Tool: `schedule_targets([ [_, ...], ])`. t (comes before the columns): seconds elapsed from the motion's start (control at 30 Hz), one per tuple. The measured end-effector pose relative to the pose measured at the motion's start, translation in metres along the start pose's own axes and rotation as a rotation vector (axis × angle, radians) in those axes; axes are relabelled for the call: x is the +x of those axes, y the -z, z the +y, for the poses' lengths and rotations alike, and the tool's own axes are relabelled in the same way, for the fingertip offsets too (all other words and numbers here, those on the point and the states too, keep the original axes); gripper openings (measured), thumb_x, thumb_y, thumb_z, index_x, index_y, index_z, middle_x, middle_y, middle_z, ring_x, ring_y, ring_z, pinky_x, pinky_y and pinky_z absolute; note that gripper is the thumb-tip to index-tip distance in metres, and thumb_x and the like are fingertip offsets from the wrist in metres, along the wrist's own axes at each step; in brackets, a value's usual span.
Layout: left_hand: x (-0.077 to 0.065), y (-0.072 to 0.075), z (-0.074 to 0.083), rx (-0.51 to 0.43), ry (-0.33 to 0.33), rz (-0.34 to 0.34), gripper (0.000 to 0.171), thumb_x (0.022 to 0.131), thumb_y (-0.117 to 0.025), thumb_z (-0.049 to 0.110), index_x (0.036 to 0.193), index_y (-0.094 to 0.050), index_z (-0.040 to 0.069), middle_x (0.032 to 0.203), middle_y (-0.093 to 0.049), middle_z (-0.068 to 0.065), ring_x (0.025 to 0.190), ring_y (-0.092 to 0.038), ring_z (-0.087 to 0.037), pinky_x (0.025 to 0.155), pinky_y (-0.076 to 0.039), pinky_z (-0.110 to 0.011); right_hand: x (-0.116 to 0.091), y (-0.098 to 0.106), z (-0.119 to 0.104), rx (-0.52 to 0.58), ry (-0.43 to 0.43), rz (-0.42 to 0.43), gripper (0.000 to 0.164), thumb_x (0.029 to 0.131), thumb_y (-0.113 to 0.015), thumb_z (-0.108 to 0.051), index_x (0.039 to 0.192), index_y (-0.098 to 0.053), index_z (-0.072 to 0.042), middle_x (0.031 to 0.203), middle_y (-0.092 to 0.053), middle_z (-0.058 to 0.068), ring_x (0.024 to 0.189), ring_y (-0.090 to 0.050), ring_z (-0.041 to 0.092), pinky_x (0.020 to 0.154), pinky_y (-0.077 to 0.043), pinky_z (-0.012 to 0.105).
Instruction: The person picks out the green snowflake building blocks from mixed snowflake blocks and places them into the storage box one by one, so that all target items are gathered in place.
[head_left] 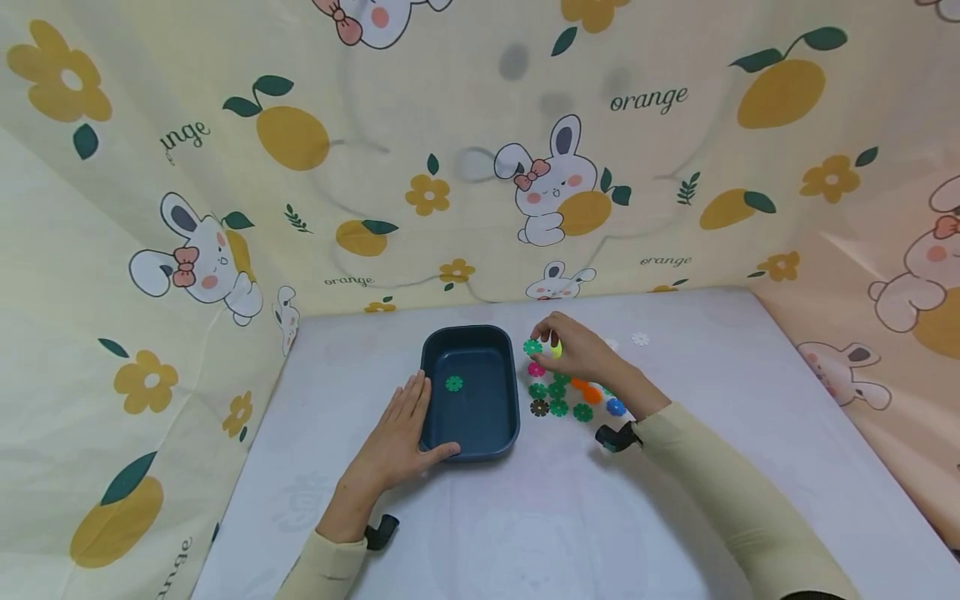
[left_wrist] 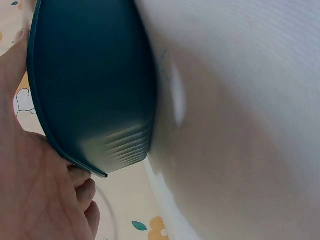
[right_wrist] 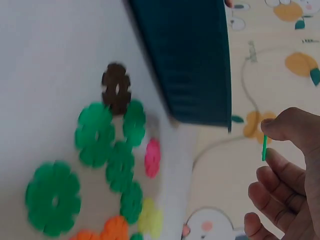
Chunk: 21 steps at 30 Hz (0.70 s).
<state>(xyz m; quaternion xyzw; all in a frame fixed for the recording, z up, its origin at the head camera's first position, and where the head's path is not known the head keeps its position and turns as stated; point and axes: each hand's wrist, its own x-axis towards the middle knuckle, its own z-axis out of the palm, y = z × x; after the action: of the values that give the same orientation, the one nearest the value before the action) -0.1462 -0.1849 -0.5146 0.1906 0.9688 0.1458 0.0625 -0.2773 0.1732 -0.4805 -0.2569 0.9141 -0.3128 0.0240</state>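
Observation:
A dark blue rectangular tub (head_left: 480, 443) sits on the table with one green snowflake disc (head_left: 453, 383) inside. My left hand (head_left: 397, 429) lies against its left side, fingers stretched along the wall and thumb by the near rim; the left wrist view shows this hand (left_wrist: 45, 185) at the tub's corner. Just right of the tub, my right hand (head_left: 573, 346) pinches another green snowflake disc (head_left: 532, 347) between thumb and fingers. In the right wrist view that held disc (right_wrist: 264, 147) appears edge-on, off the table. Below the hand lie several loose discs, including a brown one (head_left: 539, 407).
Orange discs (head_left: 592, 394), a pink disc (head_left: 536, 369) and a blue disc (head_left: 616, 407) lie among the green ones right of the tub. Farther back is a white disc (head_left: 640, 339). A patterned cloth (head_left: 465, 242) hangs behind the white table (head_left: 480, 533).

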Motion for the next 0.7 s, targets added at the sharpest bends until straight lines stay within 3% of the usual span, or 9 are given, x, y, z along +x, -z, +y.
schedule_targets([
  [0.27,0.000,0.000,0.001,-0.009,0.010,0.002,0.125,0.093,-0.056,0.084,0.171,0.000,0.004,0.180,0.008,-0.009,0.167,0.006,-0.024,0.136,-0.001,-0.045,0.020,-0.017,-0.018,0.039,0.153,-0.029,0.028,0.096,-0.081,-0.018,0.119,-0.068,-0.007,0.110,-0.061,0.007,0.099,-0.059,0.029,0.085,-0.054,0.038],
  [0.7,0.001,0.000,0.001,-0.010,-0.005,0.006,0.124,0.095,-0.055,0.083,0.171,0.000,0.003,0.180,0.008,-0.010,0.167,0.005,-0.025,0.136,-0.002,-0.046,0.049,-0.048,-0.038,0.048,0.205,-0.134,0.028,0.099,-0.079,-0.022,0.119,-0.067,-0.007,0.110,-0.060,0.006,0.096,-0.057,0.019,0.085,-0.056,0.033],
])
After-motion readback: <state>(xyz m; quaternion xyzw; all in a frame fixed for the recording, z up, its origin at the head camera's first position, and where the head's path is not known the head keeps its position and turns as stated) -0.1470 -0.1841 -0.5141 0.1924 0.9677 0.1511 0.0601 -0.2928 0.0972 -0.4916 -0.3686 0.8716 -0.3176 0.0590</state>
